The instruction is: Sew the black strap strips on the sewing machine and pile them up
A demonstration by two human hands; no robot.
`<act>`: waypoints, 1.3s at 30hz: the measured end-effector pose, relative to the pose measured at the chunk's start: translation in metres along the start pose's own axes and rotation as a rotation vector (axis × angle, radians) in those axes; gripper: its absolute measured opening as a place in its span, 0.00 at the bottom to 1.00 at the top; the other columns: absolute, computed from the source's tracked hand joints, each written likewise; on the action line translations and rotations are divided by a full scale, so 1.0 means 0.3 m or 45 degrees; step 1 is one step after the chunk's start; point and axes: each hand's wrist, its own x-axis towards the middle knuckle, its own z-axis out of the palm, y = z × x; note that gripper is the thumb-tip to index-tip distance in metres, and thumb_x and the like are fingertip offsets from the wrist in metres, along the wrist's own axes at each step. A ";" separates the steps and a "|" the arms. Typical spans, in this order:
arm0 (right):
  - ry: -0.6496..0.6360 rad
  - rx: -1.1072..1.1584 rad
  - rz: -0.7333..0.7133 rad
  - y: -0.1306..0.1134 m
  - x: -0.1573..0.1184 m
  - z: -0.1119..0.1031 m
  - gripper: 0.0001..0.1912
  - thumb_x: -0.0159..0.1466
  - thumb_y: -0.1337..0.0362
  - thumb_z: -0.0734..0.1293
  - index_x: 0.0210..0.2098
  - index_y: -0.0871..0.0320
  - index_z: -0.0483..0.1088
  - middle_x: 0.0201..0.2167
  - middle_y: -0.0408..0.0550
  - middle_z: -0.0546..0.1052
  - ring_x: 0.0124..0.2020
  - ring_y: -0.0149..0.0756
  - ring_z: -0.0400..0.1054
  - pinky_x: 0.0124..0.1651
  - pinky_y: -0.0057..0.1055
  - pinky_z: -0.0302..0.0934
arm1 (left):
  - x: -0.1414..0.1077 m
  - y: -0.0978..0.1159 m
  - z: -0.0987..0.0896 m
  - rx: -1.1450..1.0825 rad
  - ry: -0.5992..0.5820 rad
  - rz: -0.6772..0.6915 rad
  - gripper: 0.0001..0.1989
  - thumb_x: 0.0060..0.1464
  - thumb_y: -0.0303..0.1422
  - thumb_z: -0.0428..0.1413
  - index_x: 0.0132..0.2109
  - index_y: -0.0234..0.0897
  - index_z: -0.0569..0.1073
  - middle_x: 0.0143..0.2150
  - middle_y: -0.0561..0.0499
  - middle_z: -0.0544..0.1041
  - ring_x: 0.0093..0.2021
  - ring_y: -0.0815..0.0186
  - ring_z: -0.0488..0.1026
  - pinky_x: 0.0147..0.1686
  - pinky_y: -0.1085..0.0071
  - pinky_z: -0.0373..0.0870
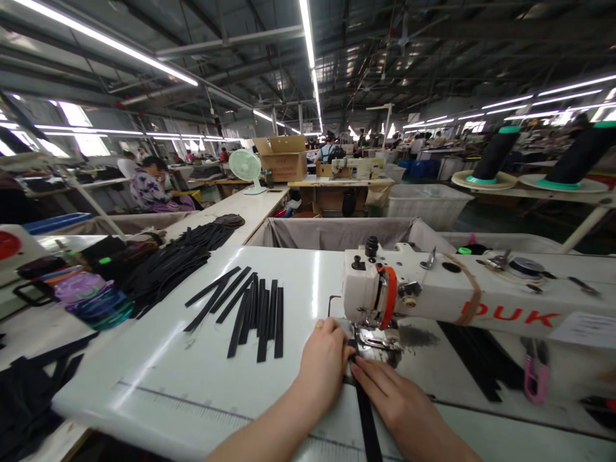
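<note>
Pinching the black strip [368,423], it seems, the left hand [321,362] meets the right hand [402,404], fingers together on top (any hold beneath is hidden), beside the sewing machine [433,282], where uneven pressure could skew the strip under the foot.

Pale green fan [245,165], open cardboard box [285,165] beside it, seated person [164,203] in patterned top [145,187], lit ceiling tubes [113,44]

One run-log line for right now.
left hand: on black strip | right hand: same strip | strip: at sewing machine | loose strips: on tabletop
</note>
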 end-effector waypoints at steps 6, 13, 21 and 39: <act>0.021 -0.127 0.049 -0.015 0.006 0.032 0.27 0.55 0.82 0.55 0.52 0.68 0.68 0.48 0.58 0.76 0.48 0.40 0.71 0.47 0.32 0.68 | 0.000 -0.047 0.046 -0.046 -0.056 0.253 0.14 0.59 0.26 0.47 0.33 0.38 0.76 0.38 0.46 0.75 0.41 0.60 0.70 0.47 0.61 0.68; 0.000 -0.138 0.046 -0.018 0.012 0.041 0.26 0.56 0.81 0.56 0.53 0.67 0.67 0.48 0.58 0.76 0.49 0.40 0.71 0.47 0.32 0.68 | 0.017 -0.076 0.078 -0.050 -0.081 0.297 0.10 0.63 0.31 0.49 0.41 0.38 0.76 0.44 0.45 0.75 0.42 0.63 0.71 0.47 0.62 0.70; 0.023 -0.098 0.004 0.006 0.012 0.021 0.23 0.61 0.79 0.52 0.50 0.65 0.69 0.47 0.55 0.77 0.48 0.39 0.72 0.45 0.30 0.68 | -0.004 -0.083 0.081 0.084 -0.085 0.289 0.14 0.63 0.38 0.52 0.53 0.38 0.69 0.54 0.44 0.70 0.48 0.62 0.71 0.47 0.59 0.72; -0.016 0.037 0.147 0.006 0.036 0.023 0.23 0.60 0.80 0.54 0.50 0.63 0.69 0.45 0.54 0.77 0.46 0.38 0.72 0.47 0.32 0.69 | 0.025 -0.052 0.073 0.227 -0.038 0.312 0.12 0.60 0.24 0.47 0.35 0.37 0.75 0.40 0.45 0.76 0.41 0.59 0.69 0.44 0.61 0.67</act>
